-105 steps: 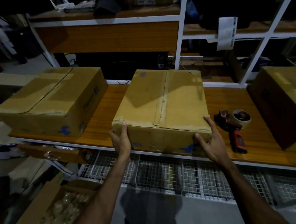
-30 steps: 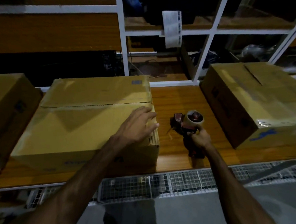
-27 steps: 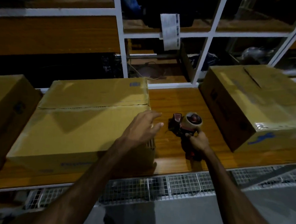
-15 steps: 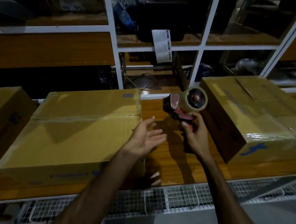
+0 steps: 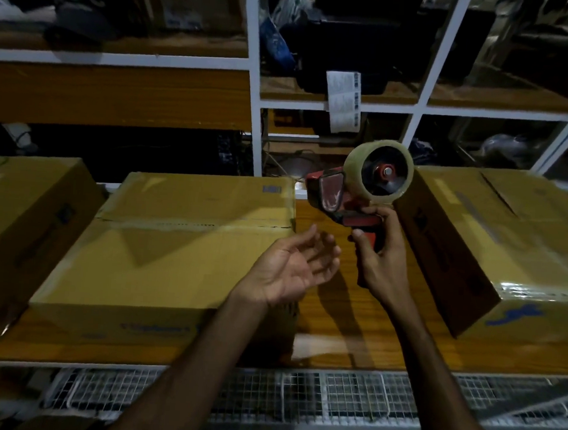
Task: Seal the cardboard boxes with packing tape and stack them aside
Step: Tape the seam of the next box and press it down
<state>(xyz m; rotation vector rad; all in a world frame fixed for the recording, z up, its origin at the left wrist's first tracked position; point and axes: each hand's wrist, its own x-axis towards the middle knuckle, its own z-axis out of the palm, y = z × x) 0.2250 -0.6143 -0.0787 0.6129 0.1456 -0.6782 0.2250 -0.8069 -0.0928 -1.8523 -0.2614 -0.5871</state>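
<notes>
**Head view: tape dispenser lifted beside the middle box**

The right hand grips the red handle of the tape dispenser, held up above the wooden shelf between two cardboard boxes. The left hand is spread, palm up, holding nothing, over the middle box. That box's top seam looks untaped, though dim light blurs it. The right box shows glossy tape at its near edge.
</notes>
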